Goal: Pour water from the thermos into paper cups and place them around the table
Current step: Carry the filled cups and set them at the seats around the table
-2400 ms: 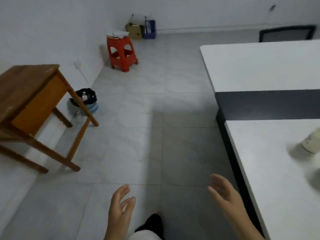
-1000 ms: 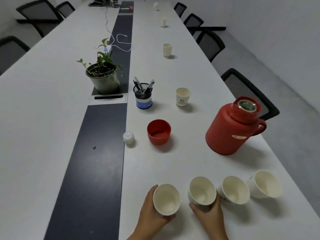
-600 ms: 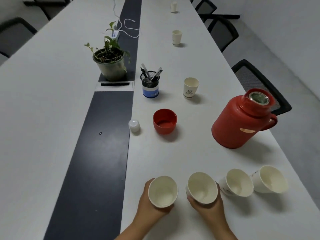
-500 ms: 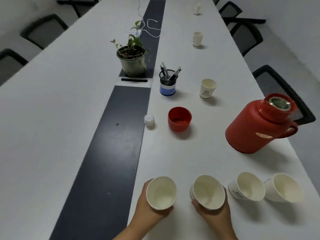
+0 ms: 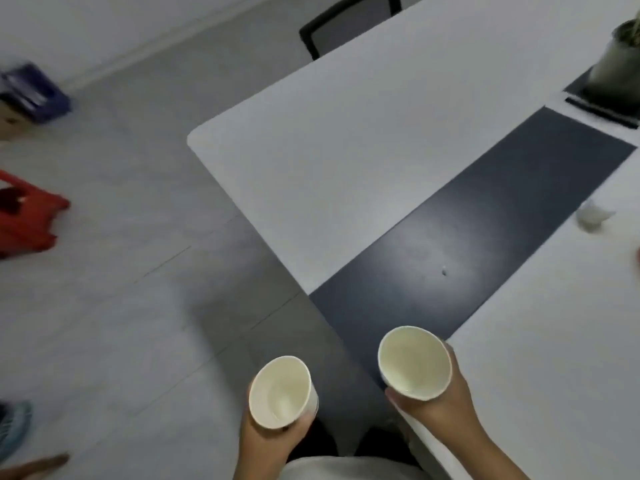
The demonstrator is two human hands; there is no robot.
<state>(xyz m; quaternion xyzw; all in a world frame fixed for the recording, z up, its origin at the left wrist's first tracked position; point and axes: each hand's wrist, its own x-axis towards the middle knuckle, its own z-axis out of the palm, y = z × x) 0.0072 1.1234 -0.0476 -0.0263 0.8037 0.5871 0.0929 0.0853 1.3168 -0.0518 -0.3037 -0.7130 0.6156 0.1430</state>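
Paper cups — one gripped in the left hand (image 5: 268, 441) over the floor, one (image 5: 414, 362) in the right hand (image 5: 438, 407) at the counter (image 5: 346, 140) end — each clasped by curled fingers, seemingly filled, not yet placed.

grey tiled floor (image 5: 104, 306), red stool (image 5: 24, 220), white wall (image 5: 86, 22)

**Both hands raised, each curled round a cup**

The left hand (image 5: 268, 441) sits low near the body, fingers wrapped under and around a paper cup (image 5: 280, 392). The right hand (image 5: 438, 403) is further forward and higher, thumb and fingers gripping a second paper cup (image 5: 414, 362). Both forearms reach in from below.
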